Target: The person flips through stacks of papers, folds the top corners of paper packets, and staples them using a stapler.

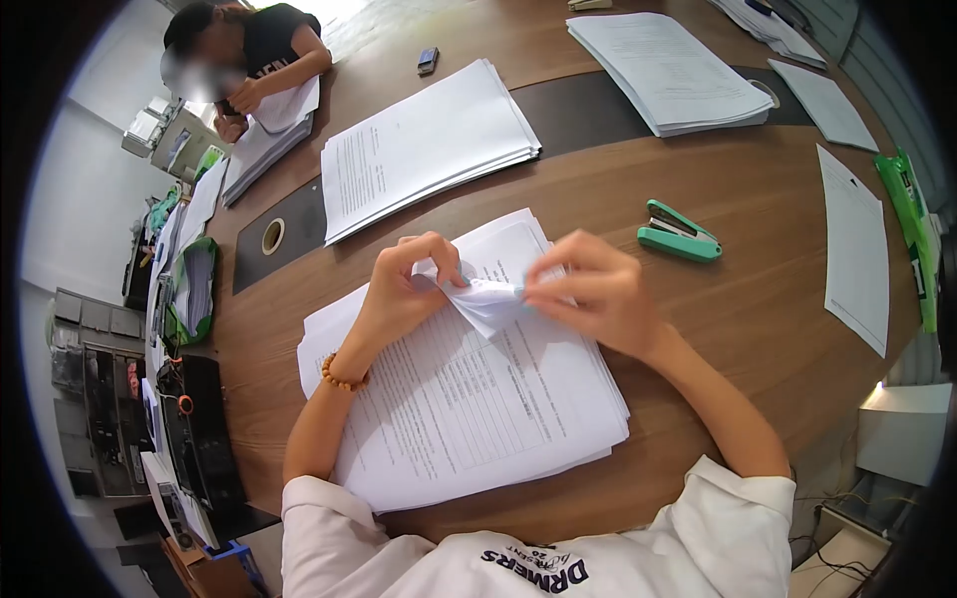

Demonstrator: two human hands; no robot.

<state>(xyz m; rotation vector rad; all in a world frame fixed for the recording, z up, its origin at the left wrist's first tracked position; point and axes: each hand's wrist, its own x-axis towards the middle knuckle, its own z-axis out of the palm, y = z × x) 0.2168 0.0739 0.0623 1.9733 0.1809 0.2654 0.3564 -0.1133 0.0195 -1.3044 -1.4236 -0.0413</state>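
My left hand [411, 289], with a beaded bracelet at the wrist, pinches one end of a folded piece of white paper [485, 307]. The other end is between the thumb and fingers of my right hand [590, 294], slightly blurred. Beneath both hands lies a thick stack of printed sheets [469, 419], its edges uneven. Whether the folded paper is loose or part of the top sheet, I cannot tell. A green stapler [680, 233] rests on the table, right of my right hand.
Beyond my stack are a second paper stack [419, 149] and a third [668, 75]. A tape roll [273, 236] lies at left, and a single sheet [855, 254] at right. Across the brown table [738, 329], another person [284, 50] handles papers.
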